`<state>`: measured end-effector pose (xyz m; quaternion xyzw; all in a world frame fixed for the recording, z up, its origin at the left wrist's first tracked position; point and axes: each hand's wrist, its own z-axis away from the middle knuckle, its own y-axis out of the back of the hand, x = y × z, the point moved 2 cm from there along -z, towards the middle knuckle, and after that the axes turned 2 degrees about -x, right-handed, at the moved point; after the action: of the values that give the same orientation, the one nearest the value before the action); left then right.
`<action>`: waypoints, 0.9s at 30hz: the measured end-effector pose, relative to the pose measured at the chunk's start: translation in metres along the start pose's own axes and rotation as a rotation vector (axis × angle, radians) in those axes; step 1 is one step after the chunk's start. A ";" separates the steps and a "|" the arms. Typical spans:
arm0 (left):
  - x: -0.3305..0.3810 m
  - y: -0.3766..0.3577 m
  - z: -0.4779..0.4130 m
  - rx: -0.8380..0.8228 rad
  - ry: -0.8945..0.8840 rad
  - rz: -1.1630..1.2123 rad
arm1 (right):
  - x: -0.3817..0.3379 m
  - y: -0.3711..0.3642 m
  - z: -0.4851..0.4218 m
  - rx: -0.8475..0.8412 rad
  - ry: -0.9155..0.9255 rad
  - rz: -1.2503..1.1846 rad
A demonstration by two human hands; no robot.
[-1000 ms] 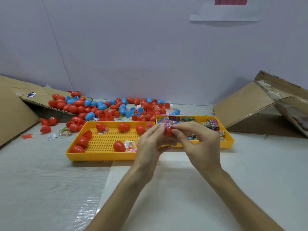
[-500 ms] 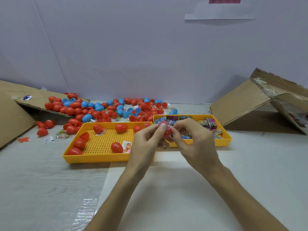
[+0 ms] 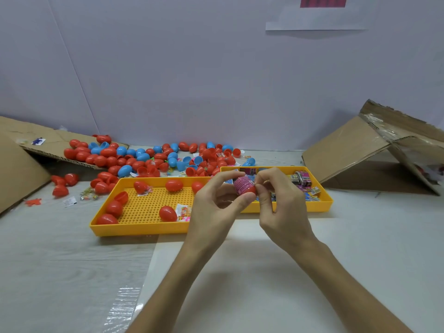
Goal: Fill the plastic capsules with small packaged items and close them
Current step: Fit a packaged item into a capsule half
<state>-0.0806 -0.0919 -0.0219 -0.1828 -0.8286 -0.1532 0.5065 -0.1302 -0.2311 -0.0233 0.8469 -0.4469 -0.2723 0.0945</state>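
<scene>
**A:** So, where is the capsule at this moment?

**B:** Dead centre, held above the table, just in front of the gap between the two yellow trays. The left hand pinches the red capsule half between thumb and forefinger. The right hand has its fingertips curled onto the pink packet sitting in the half's mouth.

**A:** Is the packet fully in?

**B:** Not by my reading. Most of the pink wrapper shows above the red rim, so this looks like stuffing, not closing. I cannot tell where the matching half is.

**A:** What makes this step go well?

**B:** Fold or roll the wrapper tight, then press it down with a fingertip from the 12 o'clock side while the left thumb braces the shell underneath. No corner should lie across the rim, or the seam will likely pinch the film and spring apart. The left pinch should stay low on the shell, since the plastic looks smooth and could squirt out under a hard push.

**A:** And the supplies?

**B:** More loose packets lie in the right tray at about 1 o'clock. The left tray, at 10 o'clock, holds several closed red capsules. The heap of red and blue capsules lies by the wall at 11 o'clock, well apart from the hands.
</scene>
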 end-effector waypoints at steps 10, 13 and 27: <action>-0.001 -0.003 0.002 0.057 -0.014 -0.006 | 0.000 -0.003 0.001 0.004 -0.002 -0.004; -0.002 -0.004 0.002 0.066 -0.003 -0.012 | 0.002 -0.004 0.002 -0.002 -0.006 -0.010; -0.005 0.006 -0.003 0.055 0.026 0.018 | 0.004 -0.010 0.004 -0.044 -0.122 -0.123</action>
<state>-0.0738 -0.0887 -0.0252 -0.1744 -0.8240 -0.1283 0.5236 -0.1240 -0.2284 -0.0322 0.8523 -0.3928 -0.3383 0.0689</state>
